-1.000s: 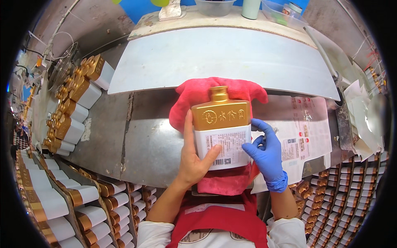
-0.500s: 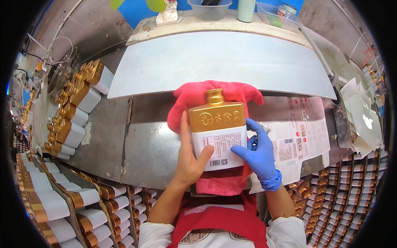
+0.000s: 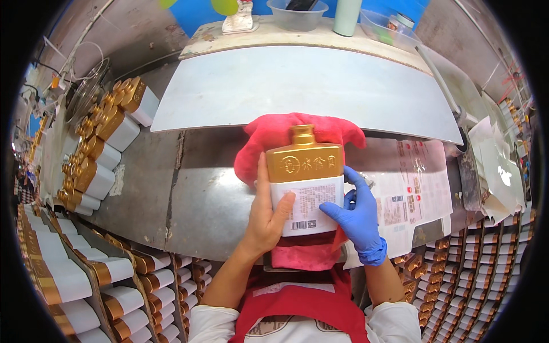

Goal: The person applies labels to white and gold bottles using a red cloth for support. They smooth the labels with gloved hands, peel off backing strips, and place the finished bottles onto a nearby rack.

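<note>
A flat white bottle with a gold shoulder and neck (image 3: 305, 166) is held upright in front of me, its printed label facing me. My bare left hand (image 3: 267, 214) grips its left edge, the thumb lying on the label. Wearing a blue glove, my right hand (image 3: 359, 214) is closed round the lower right edge, thumb on the front. The fingers behind the bottle are partly hidden. A pink-red cloth (image 3: 254, 151) lies behind and under the bottle on the metal table (image 3: 200, 188).
Label sheets (image 3: 409, 188) lie on the table to the right. Several similar bottles (image 3: 106, 143) stand at the left; racks of them (image 3: 469, 274) fill both lower sides. A pale board (image 3: 303, 86) spans the back, with a plastic bowl (image 3: 297, 17) and a green cylinder (image 3: 346, 17) beyond it.
The left thumb has slid slightly up the label. Bottle and both hands otherwise keep nearly the same place, while the view has shifted a little.
</note>
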Motion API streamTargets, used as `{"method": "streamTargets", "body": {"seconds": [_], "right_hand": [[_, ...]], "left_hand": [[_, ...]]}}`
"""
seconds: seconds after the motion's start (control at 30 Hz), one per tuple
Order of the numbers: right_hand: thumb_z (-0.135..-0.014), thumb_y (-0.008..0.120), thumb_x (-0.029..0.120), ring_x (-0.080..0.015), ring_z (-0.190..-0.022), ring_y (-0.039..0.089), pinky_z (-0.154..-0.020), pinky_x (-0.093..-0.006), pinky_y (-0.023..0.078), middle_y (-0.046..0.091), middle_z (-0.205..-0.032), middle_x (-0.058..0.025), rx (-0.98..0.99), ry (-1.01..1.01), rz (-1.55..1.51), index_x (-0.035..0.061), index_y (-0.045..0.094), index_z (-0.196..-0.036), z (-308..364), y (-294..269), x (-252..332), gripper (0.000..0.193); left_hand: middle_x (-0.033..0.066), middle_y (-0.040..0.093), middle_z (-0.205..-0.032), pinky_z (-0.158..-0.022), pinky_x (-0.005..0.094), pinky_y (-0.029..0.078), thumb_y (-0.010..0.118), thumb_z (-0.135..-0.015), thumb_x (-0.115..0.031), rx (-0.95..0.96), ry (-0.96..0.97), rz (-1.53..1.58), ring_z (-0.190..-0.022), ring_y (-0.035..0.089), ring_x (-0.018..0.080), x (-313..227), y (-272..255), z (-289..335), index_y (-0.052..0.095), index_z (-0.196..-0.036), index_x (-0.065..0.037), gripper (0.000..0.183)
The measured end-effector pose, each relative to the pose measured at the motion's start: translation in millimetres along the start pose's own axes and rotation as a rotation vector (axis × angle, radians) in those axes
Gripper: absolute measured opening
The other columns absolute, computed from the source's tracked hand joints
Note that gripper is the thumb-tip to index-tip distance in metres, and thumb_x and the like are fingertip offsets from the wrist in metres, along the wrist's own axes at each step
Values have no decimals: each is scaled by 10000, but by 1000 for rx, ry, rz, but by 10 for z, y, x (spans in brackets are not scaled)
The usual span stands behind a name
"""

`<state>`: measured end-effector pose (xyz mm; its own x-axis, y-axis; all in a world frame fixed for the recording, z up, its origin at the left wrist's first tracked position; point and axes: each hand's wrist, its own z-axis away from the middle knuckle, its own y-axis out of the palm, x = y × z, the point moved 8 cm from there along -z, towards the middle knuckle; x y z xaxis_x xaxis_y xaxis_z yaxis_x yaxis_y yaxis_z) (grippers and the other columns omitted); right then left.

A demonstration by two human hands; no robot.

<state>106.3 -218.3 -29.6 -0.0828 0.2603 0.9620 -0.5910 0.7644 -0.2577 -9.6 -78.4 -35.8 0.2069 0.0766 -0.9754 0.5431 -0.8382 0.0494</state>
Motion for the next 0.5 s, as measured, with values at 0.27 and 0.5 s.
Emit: {"method": "streamTargets", "body": {"seconds": [0.27,0.5], "right_hand": [[-677,775,70,-20,-613,438,-574,-172,408,585,-1055,-14,13,26,-35,32,491,-1322,40,-41,-111,706],[-734,716,34,-3,-625,450,-578,-162,407,602,-1027,1,-1,42,-147,35,518,-1301,110,-134,-261,600]], "left_hand": [[169,233,-1498,-1097,352,254,643,-833,-113,156,-32,12,-1358,286,233,46,29,212,-120,-1482,-31,1005],[154,276,-1479,-1070,331,286,445,-919,-15,100,-108,336,-1298,374,228,47,-40,244,-92,-1497,-56,790]]}}
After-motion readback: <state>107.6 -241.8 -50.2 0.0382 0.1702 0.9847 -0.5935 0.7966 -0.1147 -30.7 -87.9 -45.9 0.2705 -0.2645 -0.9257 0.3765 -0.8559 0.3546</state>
